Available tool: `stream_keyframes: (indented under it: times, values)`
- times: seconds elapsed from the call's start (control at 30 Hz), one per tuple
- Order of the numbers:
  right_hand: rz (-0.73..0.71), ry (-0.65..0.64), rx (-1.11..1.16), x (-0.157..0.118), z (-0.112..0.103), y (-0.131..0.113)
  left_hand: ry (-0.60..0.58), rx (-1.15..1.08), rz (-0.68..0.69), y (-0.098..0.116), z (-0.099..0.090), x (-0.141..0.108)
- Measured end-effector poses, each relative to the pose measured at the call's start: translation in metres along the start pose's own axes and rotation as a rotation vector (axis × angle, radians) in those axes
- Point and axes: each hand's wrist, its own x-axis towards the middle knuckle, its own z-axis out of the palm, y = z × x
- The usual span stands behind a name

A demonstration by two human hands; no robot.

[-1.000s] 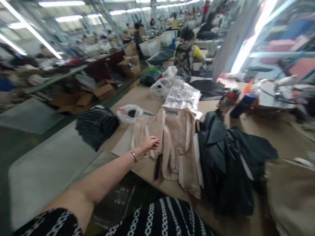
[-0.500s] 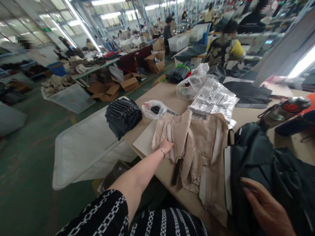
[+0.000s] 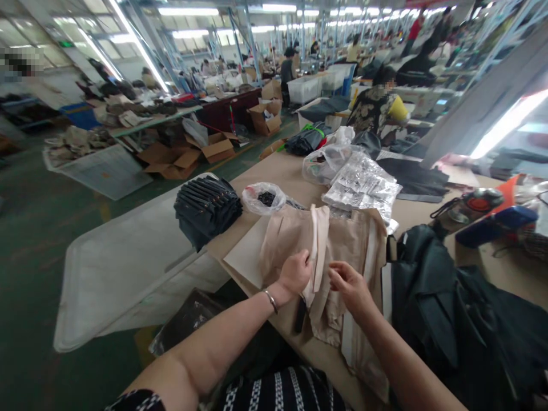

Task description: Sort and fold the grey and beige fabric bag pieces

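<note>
I have the beige garment (image 3: pixel 289 234) spread across the near part of the worktable (image 3: pixel 274 162), with its pale strip (image 3: pixel 315 234) running lengthwise away from my viewpoint, slightly upright. My left hand (image 3: pixel 295 273) is clenched on the cloth just left of that strip. My right hand (image 3: pixel 347 285) hovers to the strip's right, fingers curled inward; I cannot tell whether they pinch anything. The left is nearer, and the strip's near end lies between the 2 hands. Right of the garment sits a dark garment (image 3: pixel 432 291); beyond are silver packets (image 3: pixel 362 185), and left, 1 folded dark stack (image 3: pixel 208 208).
</note>
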Motion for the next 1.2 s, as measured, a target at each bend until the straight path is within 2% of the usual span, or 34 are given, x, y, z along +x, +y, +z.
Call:
stream_keyframes:
  times: [0.1, 0.17, 0.27, 0.37, 0.43, 0.53, 0.63, 0.7, 0.77, 0.87, 0.9, 0.97, 1.07, 1.13, 1.2]
  values:
    - [-0.005, 0.148, 0.15, 0.017, 0.005, -0.008, -0.007, 0.053, 0.228, 0.023, -0.009, -0.028]
    - [-0.051, 0.224, 0.183, 0.018, 0.006, -0.008, -0.008, 0.038, 0.299, 0.029, -0.01, -0.04]
    - [-0.067, 0.228, 0.214, 0.008, 0.005, -0.005, -0.022, -0.083, 0.286, 0.029, -0.004, -0.046]
    - [-0.041, 0.203, 0.271, -0.004, 0.003, -0.003, -0.034, -0.37, 0.209, 0.028, 0.004, -0.045]
    - [-0.041, 0.149, 0.33, -0.008, 0.002, -0.002, -0.087, -0.54, 0.157, 0.03, 0.005, -0.044]
    - [-0.006, 0.044, 0.408, -0.012, -0.004, 0.0, -0.233, -0.646, 0.159, 0.036, -0.002, -0.044]
    - [0.062, -0.072, 0.461, -0.019, -0.017, -0.001, -0.437, -0.798, 0.144, 0.042, -0.012, -0.041]
    - [0.099, -0.185, 0.398, -0.028, -0.025, -0.003, -0.553, -0.976, 0.013, 0.044, -0.017, -0.037]
    - [0.132, -0.235, 0.269, -0.038, -0.033, -0.006, -0.594, -1.112, -0.145, 0.047, -0.022, -0.033]
    - [0.149, -0.12, 0.129, -0.046, -0.05, -0.005, -0.689, -1.26, -0.286, 0.057, -0.032, -0.039]
    - [0.136, -0.051, 0.092, -0.046, -0.058, -0.003, -0.776, -1.331, -0.293, 0.062, -0.037, -0.045]
    - [0.103, 0.073, 0.016, -0.043, -0.078, 0.004, -1.019, -1.484, -0.262, 0.076, -0.049, -0.064]
    - [0.131, 0.139, 0.022, -0.035, -0.104, 0.014, -1.355, -1.591, -0.185, 0.095, -0.062, -0.09]
    - [0.162, 0.122, 0.235, -0.034, -0.112, 0.011, -1.43, -1.57, -0.179, 0.1, -0.062, -0.093]
    - [0.171, 0.09, 0.477, -0.042, -0.111, 0.001, -1.362, -1.528, -0.181, 0.096, -0.058, -0.078]
